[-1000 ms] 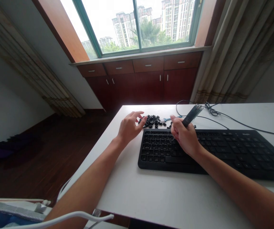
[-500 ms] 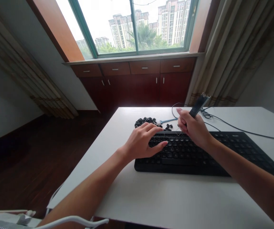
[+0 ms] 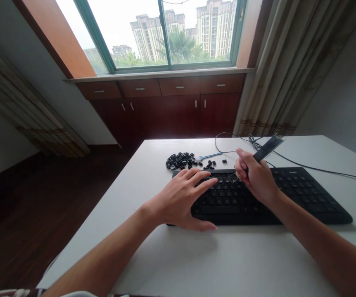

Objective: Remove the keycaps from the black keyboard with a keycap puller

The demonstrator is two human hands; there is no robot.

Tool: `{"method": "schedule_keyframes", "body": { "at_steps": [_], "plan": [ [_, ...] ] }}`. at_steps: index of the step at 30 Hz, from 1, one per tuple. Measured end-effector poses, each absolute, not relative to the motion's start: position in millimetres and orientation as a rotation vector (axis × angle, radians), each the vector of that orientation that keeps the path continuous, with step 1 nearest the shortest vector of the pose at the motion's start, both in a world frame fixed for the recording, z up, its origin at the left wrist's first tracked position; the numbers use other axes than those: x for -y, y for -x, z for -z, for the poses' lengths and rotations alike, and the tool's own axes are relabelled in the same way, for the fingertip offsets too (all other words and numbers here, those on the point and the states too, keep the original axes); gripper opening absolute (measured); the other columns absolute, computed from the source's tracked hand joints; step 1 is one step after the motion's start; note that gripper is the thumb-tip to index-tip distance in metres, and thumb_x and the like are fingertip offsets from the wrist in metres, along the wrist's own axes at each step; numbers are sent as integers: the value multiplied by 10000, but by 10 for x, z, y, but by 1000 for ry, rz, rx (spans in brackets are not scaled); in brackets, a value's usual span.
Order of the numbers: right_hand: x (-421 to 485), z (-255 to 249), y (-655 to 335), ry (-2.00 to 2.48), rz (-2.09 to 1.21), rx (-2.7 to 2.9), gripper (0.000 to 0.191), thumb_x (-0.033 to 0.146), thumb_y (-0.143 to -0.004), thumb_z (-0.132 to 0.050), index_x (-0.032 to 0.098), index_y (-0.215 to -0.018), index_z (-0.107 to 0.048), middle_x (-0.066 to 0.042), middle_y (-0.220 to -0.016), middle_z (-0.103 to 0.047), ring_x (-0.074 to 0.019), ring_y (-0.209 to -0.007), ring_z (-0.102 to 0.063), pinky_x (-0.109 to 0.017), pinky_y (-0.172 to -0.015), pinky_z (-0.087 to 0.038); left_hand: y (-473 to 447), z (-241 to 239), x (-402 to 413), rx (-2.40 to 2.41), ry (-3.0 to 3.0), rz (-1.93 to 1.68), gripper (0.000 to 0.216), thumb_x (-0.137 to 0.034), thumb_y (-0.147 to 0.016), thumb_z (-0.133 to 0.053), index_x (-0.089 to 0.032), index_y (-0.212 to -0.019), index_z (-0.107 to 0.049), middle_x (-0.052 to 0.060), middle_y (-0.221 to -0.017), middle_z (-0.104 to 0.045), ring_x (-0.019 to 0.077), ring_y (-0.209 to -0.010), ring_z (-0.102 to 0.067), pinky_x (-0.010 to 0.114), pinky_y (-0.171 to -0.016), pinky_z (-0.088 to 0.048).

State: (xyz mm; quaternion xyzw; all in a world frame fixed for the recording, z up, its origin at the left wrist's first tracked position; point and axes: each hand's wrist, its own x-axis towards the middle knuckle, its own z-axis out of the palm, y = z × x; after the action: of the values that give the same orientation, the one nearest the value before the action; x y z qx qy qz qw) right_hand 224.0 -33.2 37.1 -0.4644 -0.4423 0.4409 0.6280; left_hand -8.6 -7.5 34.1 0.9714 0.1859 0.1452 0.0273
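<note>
A black keyboard (image 3: 218,209) lies across the white table, with several gaps in its upper left rows where caps are off. My left hand (image 3: 178,198) rests over the keyboard's left end, its fingers spread across the keys and its thumb stretched past the front edge. In a closed fist, my right hand (image 3: 258,175) grips a keycap puller (image 3: 267,149) with a black handle. The puller's thin wire loops point down at the upper key rows, just right of my left fingertips. Whether they touch a key I cannot tell.
Behind the keyboard lies a pile of loose black keycaps (image 3: 179,160), with a few scattered ones (image 3: 209,166) to its right. A small blue-handled brush (image 3: 209,156) sits beside the pile. A black cable (image 3: 314,165) runs along the table's back right.
My left thumb has moved from the keys down past the keyboard's front edge. My right hand has lowered a little with the puller, which leans further right. The whole view has shifted slightly.
</note>
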Motion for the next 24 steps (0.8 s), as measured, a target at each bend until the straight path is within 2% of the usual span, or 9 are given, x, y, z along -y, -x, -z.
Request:
{"method": "schedule_keyframes", "body": {
  "at_steps": [4, 11, 24],
  "plan": [
    [355, -361, -2217, 1063, -992, 1036, 474, 415, -962, -588, 208, -582, -397, 48, -464, -411, -78, -391, -323, -248, -382, -195, 70, -327, 72, -577, -2998, -541, 830, -732, -834, -582, -181, -1444, -466, 148, -1423, -558, 350, -1269, -532, 530, -1041, -472],
    [333, -317, -2222, 1088, -1009, 1037, 469, 509, -907, -644, 207, -609, -443, 36, -511, -463, -86, -425, -369, -240, -398, -265, 42, -284, 45, -702, -2932, -743, 470, -530, -936, -591, -185, -1255, -606, 131, -1200, -686, 296, -1110, -634, 476, -918, -556],
    [300, -256, -2199, 1076, -1052, 1068, 418, 486, -926, -632, 188, -654, -523, 19, -617, -534, -81, -461, -439, -229, -417, -317, 18, -224, 41, -600, -2928, -773, 306, -413, -956, -609, -193, -1149, -696, 82, -1168, -726, 253, -1030, -661, 435, -900, -571]
  ]
}}
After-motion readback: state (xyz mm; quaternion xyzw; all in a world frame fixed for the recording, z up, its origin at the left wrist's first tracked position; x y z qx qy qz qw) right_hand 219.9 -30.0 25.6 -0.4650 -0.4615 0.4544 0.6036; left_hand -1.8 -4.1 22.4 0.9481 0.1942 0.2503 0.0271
